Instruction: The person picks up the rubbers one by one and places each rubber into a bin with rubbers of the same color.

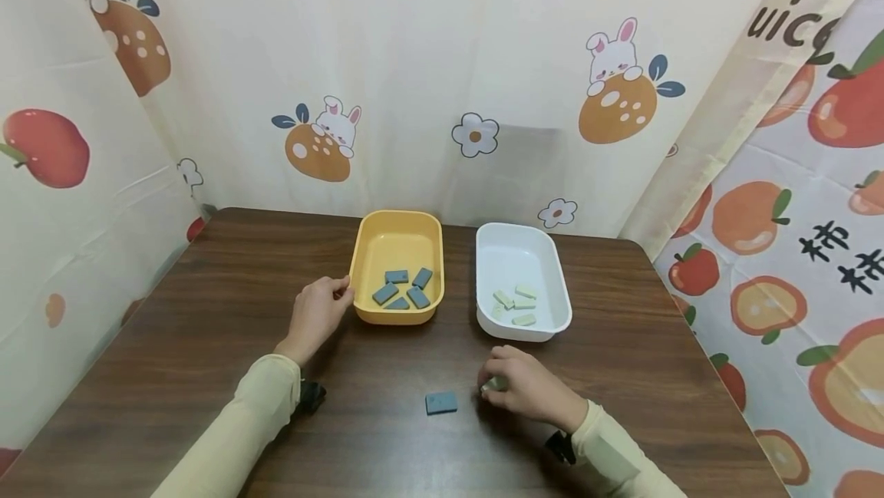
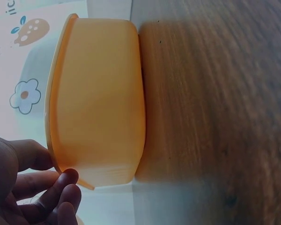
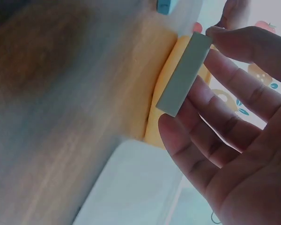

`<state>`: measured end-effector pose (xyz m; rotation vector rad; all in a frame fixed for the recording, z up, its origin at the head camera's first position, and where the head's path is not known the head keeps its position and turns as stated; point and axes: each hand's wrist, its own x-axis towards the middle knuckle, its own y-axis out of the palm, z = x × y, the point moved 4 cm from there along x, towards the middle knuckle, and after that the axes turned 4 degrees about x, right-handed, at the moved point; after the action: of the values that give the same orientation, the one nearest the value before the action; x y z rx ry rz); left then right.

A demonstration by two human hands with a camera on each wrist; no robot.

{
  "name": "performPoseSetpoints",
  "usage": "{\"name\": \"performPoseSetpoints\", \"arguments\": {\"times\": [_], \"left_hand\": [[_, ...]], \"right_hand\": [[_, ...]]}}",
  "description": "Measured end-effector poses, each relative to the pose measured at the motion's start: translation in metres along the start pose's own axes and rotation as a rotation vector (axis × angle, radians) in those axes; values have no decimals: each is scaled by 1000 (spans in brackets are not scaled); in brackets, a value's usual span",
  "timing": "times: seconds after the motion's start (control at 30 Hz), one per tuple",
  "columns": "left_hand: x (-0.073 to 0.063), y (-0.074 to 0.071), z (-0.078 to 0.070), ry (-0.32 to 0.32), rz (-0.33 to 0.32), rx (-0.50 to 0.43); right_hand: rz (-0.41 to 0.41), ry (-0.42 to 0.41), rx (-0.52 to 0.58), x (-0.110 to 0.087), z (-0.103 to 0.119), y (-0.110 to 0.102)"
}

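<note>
My left hand (image 1: pixel 319 317) pinches the left rim of a yellow plastic container (image 1: pixel 397 317) between thumb and fingers. Several blue-grey rectangular blocks lie inside it, one of them a block (image 1: pixel 397 276) near the middle. My right hand (image 1: pixel 528 385) holds a pale green rectangular block (image 3: pixel 185 75) by its ends, low over the table in front of a white container (image 1: pixel 514 241). Pale green blocks, including a block (image 1: pixel 524 320) near the front, lie in that white container. A single blue-grey block (image 1: pixel 441 403) rests on the table, left of my right hand.
The dark wooden table (image 1: pixel 228 283) carries both containers side by side towards its back edge, with a gap between them. Behind it and along both sides hang fruit-patterned curtains (image 1: pixel 414 45). A dark strap-like band (image 1: pixel 311 397) sits at my left wrist.
</note>
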<state>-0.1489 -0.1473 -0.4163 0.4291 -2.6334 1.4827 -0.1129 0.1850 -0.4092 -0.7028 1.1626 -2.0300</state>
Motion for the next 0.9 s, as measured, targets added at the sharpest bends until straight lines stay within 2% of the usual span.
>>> {"name": "performPoseSetpoints", "arguments": {"times": [0.17,0.37,0.6,0.77,0.9], "left_hand": [[0,0,0,4,0,1],[0,0,1,-6,3,4],[-1,-2,0,-10,-2,1],[0,-1,-2,11,-4,11],[1,0,-1,-1,2,8]], "right_hand": [[-56,-24,-15,3,-3,-8],[-85,-24,-3,8,-6,-20],[-154,-43,-47,18,-15,-36],[-166,-28,-35,26,-21,-46],[-167,-6,-10,33,-25,-53]]}}
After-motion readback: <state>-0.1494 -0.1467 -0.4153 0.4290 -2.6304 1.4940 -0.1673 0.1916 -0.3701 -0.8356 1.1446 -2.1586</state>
